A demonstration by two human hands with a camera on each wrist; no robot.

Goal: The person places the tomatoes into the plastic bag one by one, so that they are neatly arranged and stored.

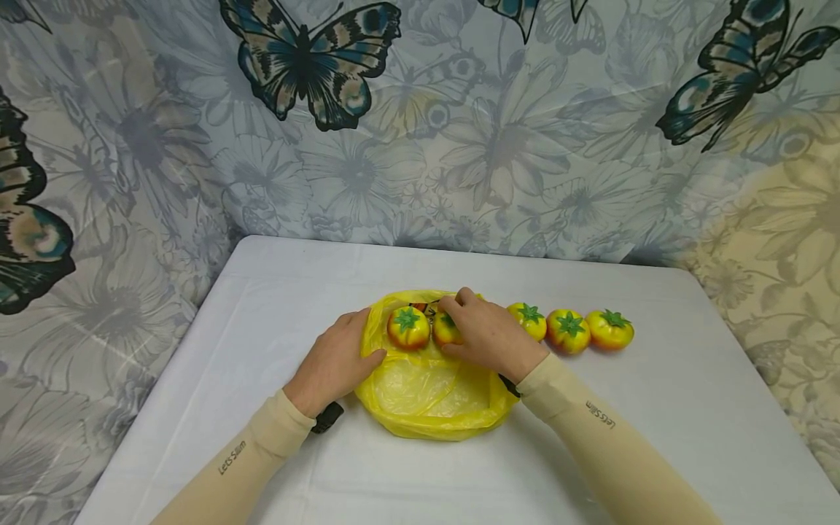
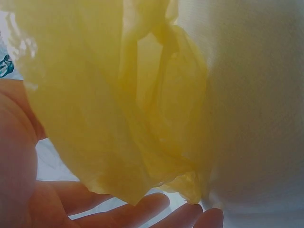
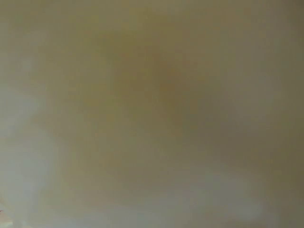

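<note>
A yellow plastic bag (image 1: 426, 426) lies with its mouth spread on the table. My left hand (image 1: 337, 361) holds its left side, thumb over the rim and fingers outside; the left wrist view shows the bag's film (image 2: 95, 95) between thumb and fingers. Inside the bag, towards the back, sits a yellow-orange toy tomato (image 1: 408, 328) with a green star-shaped top. Just right of it, my right hand (image 1: 488, 332) grips a second toy tomato (image 1: 445, 332), partly hidden by the fingers. The right wrist view is only a yellowish blur.
Right of the bag stand three more toy tomatoes in a row: one (image 1: 528, 319) partly behind my right hand, a middle one (image 1: 567, 332) and an end one (image 1: 610, 330). They rest on a white-covered table (image 1: 289, 292). A butterfly-patterned cloth (image 1: 420, 146) hangs behind.
</note>
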